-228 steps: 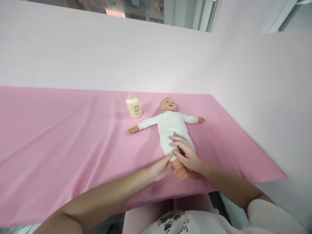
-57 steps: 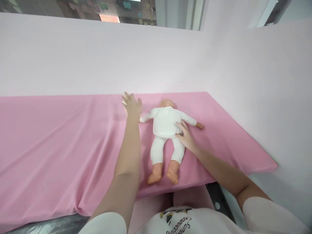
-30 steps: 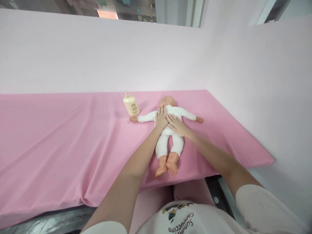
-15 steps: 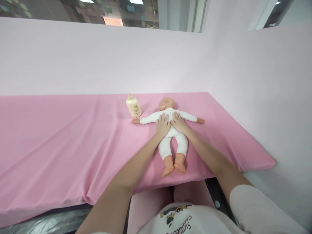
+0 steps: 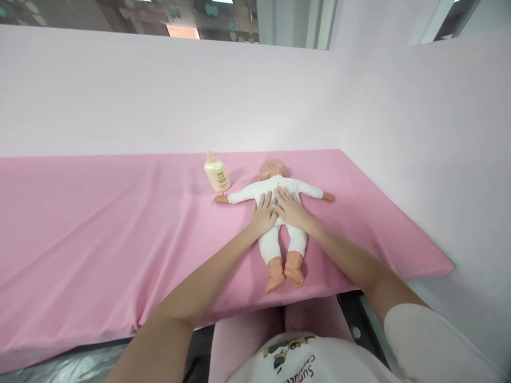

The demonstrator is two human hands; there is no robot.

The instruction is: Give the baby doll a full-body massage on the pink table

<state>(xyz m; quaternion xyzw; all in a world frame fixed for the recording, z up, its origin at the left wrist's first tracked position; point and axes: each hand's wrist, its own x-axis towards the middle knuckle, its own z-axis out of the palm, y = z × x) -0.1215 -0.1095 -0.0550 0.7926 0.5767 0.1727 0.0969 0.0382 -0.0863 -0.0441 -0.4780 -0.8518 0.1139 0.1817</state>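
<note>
In the head view, a doll (image 5: 277,183) lies, apparently face down, near the front edge of the pink-covered table (image 5: 115,239). The left hand (image 5: 264,214) and right hand (image 5: 291,208) rest side by side on its back, each grip flat, fingers extended, clasping nothing. The step looks like pressing or stroking the back; the next move calls for light, even palms. A bottle (image 5: 217,174) stands just beside one doll arm.

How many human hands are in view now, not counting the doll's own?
2: the left hand and the right hand, side by side, fingers spread, both lying on the torso of the doll. I see no others.
</note>
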